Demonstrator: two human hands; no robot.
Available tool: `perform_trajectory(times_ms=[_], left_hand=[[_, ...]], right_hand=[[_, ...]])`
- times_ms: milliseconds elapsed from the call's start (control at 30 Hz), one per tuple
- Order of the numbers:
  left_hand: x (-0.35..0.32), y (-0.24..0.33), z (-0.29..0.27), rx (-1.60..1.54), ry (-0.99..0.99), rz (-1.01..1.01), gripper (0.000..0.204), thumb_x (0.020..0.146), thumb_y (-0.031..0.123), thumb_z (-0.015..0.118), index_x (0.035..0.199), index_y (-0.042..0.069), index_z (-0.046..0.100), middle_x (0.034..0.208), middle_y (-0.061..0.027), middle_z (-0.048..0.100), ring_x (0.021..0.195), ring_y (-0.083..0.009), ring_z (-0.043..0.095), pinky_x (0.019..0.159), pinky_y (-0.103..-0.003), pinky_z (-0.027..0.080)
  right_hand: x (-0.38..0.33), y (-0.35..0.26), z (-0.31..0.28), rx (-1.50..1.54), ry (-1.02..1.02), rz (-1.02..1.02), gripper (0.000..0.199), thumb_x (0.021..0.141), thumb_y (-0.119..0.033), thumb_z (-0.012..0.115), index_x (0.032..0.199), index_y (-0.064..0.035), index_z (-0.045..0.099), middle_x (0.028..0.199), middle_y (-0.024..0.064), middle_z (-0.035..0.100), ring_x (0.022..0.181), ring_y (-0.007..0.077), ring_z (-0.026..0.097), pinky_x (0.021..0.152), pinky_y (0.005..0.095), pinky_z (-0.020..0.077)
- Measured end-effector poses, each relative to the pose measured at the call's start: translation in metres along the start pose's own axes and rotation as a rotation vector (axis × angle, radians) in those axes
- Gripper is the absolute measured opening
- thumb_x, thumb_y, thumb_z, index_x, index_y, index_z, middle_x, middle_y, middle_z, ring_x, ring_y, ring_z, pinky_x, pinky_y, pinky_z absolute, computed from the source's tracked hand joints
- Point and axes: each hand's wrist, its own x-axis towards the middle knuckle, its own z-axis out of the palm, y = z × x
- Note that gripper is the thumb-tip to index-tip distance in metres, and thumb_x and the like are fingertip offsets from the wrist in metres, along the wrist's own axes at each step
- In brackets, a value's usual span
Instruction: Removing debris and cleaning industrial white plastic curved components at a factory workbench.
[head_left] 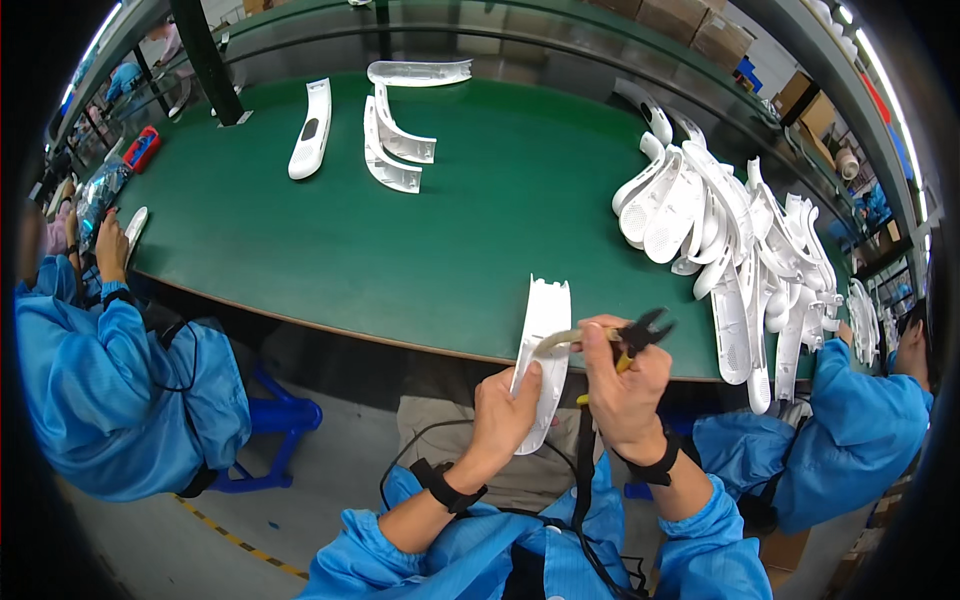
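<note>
My left hand [503, 412] grips a long white plastic shell [545, 318] by its left side, thumb on its face, held tilted at the table's front edge. In my closed right hand [630, 390] is a pair of cutting pliers [648, 332] with black jaws and yellow on the handles. The jaws point up and right, away from the shell. A tan curved end [556, 342] runs from my right fingers onto the shell's face; whether it is one of the pliers' handles I cannot tell.
On the green table [300, 255], a large heap of white shells [720, 220] lies at right. Several more shells [392, 175] lie at the far left, near a lone shell with a dark oval [312, 130]. Co-workers in blue sit left [130, 390] and right [850, 430]. A blue stool [285, 412] stands at left.
</note>
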Motion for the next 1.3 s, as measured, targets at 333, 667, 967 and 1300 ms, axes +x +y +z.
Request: perform_trajectory(times_ms=[333,667,967,1300], left_hand=[[-0.005,0.003,-0.003,0.32,0.081,0.223,0.03,0.097,0.022,0.052,0.093,-0.005,0.065,0.063,-0.0236,0.06,0.056,-0.0328,0.064,0.054,-0.039,0.047],[-0.002,-0.002,-0.008,0.329,0.037,0.204,0.033,0.101,0.025,0.05,0.089,-0.003,0.064,0.066,-0.004,0.063,0.061,-0.0072,0.058,0.054,-0.026,0.046],[-0.007,0.001,-0.007,0.35,0.05,0.196,0.032,0.099,0.022,0.051,0.085,-0.003,0.062,0.064,-0.0051,0.061,0.062,-0.0073,0.057,0.055,-0.028,0.046],[0.003,0.001,-0.013,0.168,-0.027,0.147,0.037,0.1,0.028,0.05,0.091,-0.005,0.065,0.064,-0.0109,0.064,0.051,-0.017,0.063,0.049,-0.031,0.05]], right_hand=[[-0.004,-0.014,-0.018,0.077,-0.088,-0.147,0.011,0.085,-0.002,0.071,0.093,0.0051,0.066,0.079,0.0102,0.068,0.061,0.0101,0.061,0.052,0.0225,0.0464],[0.007,-0.017,-0.008,-0.047,-0.185,-0.287,0.014,0.081,0.0,0.072,0.093,0.0025,0.066,0.079,0.0147,0.068,0.064,0.0226,0.067,0.056,0.0271,0.0517],[0.01,-0.029,-0.01,-0.13,-0.223,-0.322,0.015,0.079,0.001,0.073,0.093,0.0036,0.067,0.079,0.0144,0.068,0.064,0.0232,0.068,0.057,0.0281,0.052],[-0.001,-0.016,-0.033,-0.035,-0.164,-0.473,0.025,0.078,-0.001,0.074,0.102,0.0014,0.065,0.084,0.0168,0.07,0.069,0.0264,0.071,0.063,0.0296,0.0562]])
